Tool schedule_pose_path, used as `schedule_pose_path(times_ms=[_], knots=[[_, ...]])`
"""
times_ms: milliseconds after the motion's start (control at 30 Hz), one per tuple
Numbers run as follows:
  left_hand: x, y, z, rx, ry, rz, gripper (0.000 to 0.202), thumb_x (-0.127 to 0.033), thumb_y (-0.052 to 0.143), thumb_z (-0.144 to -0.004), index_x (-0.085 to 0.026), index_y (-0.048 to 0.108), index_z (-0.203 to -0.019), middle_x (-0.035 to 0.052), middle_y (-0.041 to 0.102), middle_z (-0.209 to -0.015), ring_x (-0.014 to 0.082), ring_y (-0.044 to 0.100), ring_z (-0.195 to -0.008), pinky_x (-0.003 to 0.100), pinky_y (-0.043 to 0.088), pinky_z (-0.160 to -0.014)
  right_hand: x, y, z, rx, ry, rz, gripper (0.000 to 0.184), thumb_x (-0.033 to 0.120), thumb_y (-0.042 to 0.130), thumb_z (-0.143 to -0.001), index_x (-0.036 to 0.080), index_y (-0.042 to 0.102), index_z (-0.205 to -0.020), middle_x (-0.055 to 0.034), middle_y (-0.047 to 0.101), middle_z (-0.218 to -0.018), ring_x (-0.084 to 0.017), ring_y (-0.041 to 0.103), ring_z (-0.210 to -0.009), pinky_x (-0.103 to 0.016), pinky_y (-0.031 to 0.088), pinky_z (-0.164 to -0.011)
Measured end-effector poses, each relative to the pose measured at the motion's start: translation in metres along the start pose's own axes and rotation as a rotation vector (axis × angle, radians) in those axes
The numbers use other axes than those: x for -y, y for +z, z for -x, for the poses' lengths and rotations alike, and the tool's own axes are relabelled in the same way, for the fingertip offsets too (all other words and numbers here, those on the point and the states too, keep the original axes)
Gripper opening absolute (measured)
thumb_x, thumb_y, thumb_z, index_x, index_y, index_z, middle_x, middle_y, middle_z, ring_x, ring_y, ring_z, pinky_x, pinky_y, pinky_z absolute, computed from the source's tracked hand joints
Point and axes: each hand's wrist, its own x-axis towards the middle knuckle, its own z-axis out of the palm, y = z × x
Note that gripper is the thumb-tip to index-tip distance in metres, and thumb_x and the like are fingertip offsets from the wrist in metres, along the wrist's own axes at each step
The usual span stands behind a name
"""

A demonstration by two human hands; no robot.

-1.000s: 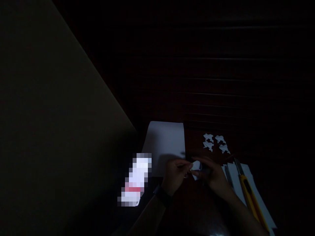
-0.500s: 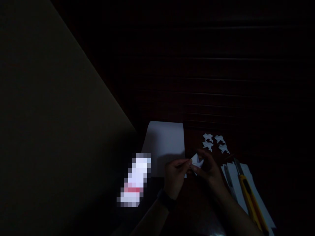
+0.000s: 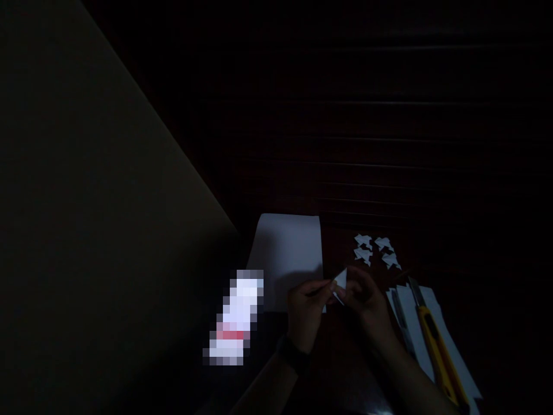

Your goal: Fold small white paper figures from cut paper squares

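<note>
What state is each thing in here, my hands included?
Left hand: pinching the small white paper.
Right hand: fingers curled, thumb against the paper.
Small white paper: folded to a point, held up.
Four paper figures: folded, lying apart from the hands.
Large white sheet: lying flat, partly shadowed.
Yellow cutter: blade out, lying on papers.
Screen: lit, content pixelated.

A cutter (image 3: 436,346) lies on the paper stack (image 3: 449,331); beyond the stack's far-left corner sit four paper figures (image 3: 363,255), a sheet (image 3: 289,245) left of them.
</note>
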Motion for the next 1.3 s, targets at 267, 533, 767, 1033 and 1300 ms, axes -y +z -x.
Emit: schedule_pose_path(times_ms=[267,533,767,1033,1300], knots=[[0.005,-0.007,-0.001,0.107,-0.061,0.076,0.027,-0.034,0.068,-0.071,-0.010,0.070,-0.083,0.0080,0.070,-0.073,0.0155,0.064,-0.066,0.021,0.051,-0.056,-0.003,-0.010,-0.004,-0.011,0.003,0.079,0.043,0.029,0.068,-0.073,0.022,0.051,-0.112,-0.0004,0.064,-0.071,-0.018,0.060,-0.066,-0.031,0.047,-0.065],[0.009,-0.008,-0.005,0.091,-0.098,0.066,0.030,-0.035,0.072,-0.066,-0.009,0.070,-0.079,0.0089,0.070,-0.071,0.0165,0.065,-0.064,0.026,0.054,-0.062,-0.005,-0.012,-0.006,-0.016,-0.018,0.161,0.035,0.028,0.067,-0.074,0.022,0.055,-0.107,-0.0001,0.064,-0.070,-0.016,0.058,-0.066,-0.028,0.045,-0.065],[0.012,-0.008,-0.007,0.055,-0.041,-0.028,0.029,-0.036,0.071,-0.067,-0.009,0.069,-0.078,0.0098,0.070,-0.071,0.0181,0.065,-0.064,0.027,0.054,-0.061,-0.010,-0.015,-0.007,0.010,-0.014,0.127,0.035,0.029,0.066,-0.075,0.021,0.055,-0.107,-0.0012,0.065,-0.071,-0.017,0.059,-0.065,-0.028,0.046,-0.063],[0.009,-0.005,-0.003,0.035,-0.030,-0.089,0.027,-0.035,0.069,-0.069,-0.009,0.070,-0.077,0.0098,0.069,-0.069,0.0175,0.064,-0.062,0.026,0.052,-0.058,-0.011,-0.012,-0.006,-0.003,0.008,0.111,0.034,0.031,0.068,-0.072,0.022,0.057,-0.103,0.0020,0.059,-0.067,-0.016,0.058,-0.063,-0.027,0.045,-0.061],[0.008,-0.004,0.001,0.123,-0.044,0.003,0.031,-0.037,0.063,-0.075,-0.008,0.069,-0.084,0.0107,0.069,-0.073,0.0166,0.064,-0.066,0.025,0.053,-0.060,-0.016,-0.016,-0.006,-0.079,0.058,0.062,0.033,0.032,0.071,-0.070,0.021,0.059,-0.099,0.0035,0.055,-0.062,-0.013,0.052,-0.055,-0.024,0.041,-0.053]])
